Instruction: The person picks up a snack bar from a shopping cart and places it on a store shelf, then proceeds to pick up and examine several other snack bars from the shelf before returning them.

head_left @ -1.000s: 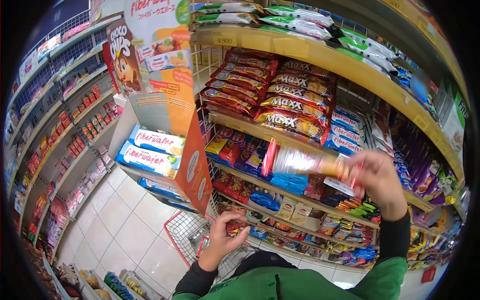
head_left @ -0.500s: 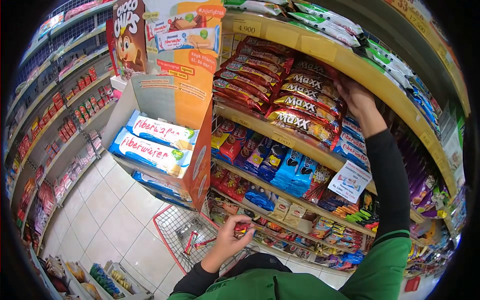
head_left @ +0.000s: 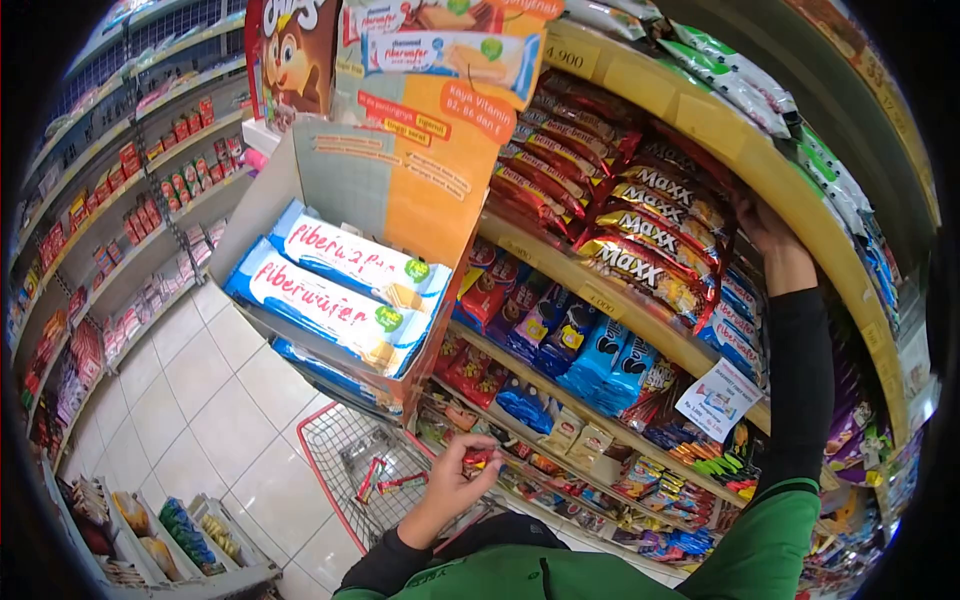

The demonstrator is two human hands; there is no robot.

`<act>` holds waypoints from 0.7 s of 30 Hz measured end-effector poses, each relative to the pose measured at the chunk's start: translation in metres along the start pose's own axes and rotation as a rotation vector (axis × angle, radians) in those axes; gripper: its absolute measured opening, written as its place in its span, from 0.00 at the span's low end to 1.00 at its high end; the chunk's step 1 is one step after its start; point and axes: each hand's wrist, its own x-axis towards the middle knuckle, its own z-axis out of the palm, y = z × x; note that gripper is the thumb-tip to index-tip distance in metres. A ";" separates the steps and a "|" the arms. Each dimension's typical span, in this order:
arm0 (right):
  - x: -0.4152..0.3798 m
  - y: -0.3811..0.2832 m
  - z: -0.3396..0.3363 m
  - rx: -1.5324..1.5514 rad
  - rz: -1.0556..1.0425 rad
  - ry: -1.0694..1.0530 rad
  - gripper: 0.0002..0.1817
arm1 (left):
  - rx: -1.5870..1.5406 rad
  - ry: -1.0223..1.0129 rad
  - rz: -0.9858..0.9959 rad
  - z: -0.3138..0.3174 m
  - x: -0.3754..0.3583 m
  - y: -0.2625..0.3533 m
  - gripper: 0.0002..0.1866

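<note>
My left hand (head_left: 458, 486) is low in the middle of the view, above the wire basket's right side. Its fingers curl round a small red packet (head_left: 479, 460). Up at the right, my right hand (head_left: 768, 232) reaches onto the shelf at the right edge of the red Maxx packs (head_left: 660, 225). Its fingertips are hidden behind the packs and under the shelf above, so whether they hold anything does not show. Blue and white wafer packs (head_left: 735, 335) lie just below that hand.
A cardboard display box (head_left: 470, 235) with Fiberwafer packs (head_left: 325, 300) stands left of centre. Below it is a wire basket (head_left: 335, 480) holding red items (head_left: 370, 478). Stocked shelves (head_left: 120, 290) line the far left, with low bins (head_left: 225, 570) at the lower left.
The camera view has shifted, so the display box looks larger and the Maxx packs sit further right. My right hand stays by the packs, and my left hand keeps its curled grip.
</note>
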 end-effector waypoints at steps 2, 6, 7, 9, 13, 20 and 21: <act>0.002 0.000 0.002 0.143 -0.040 0.016 0.09 | 0.013 0.001 -0.008 0.001 0.002 0.002 0.13; 0.027 0.010 -0.008 -0.453 -0.412 -0.040 0.15 | -0.043 -0.010 -0.046 0.006 0.002 0.001 0.12; 0.030 0.013 -0.008 -1.199 -0.779 -0.004 0.18 | -0.037 -0.018 -0.052 0.007 0.002 0.001 0.12; 0.032 0.016 -0.002 -1.994 -1.099 0.065 0.22 | -0.014 -0.027 -0.061 0.006 0.001 0.000 0.12; 0.048 0.030 0.010 -1.938 -1.149 0.147 0.27 | -0.004 -0.029 -0.079 0.004 0.001 0.002 0.13; 0.089 0.051 0.026 -1.428 -1.127 0.035 0.28 | -0.039 -0.007 -0.121 0.002 0.001 -0.003 0.12; 0.088 0.052 0.030 -1.349 -1.074 0.019 0.28 | -0.036 -0.007 -0.122 0.002 0.001 -0.003 0.12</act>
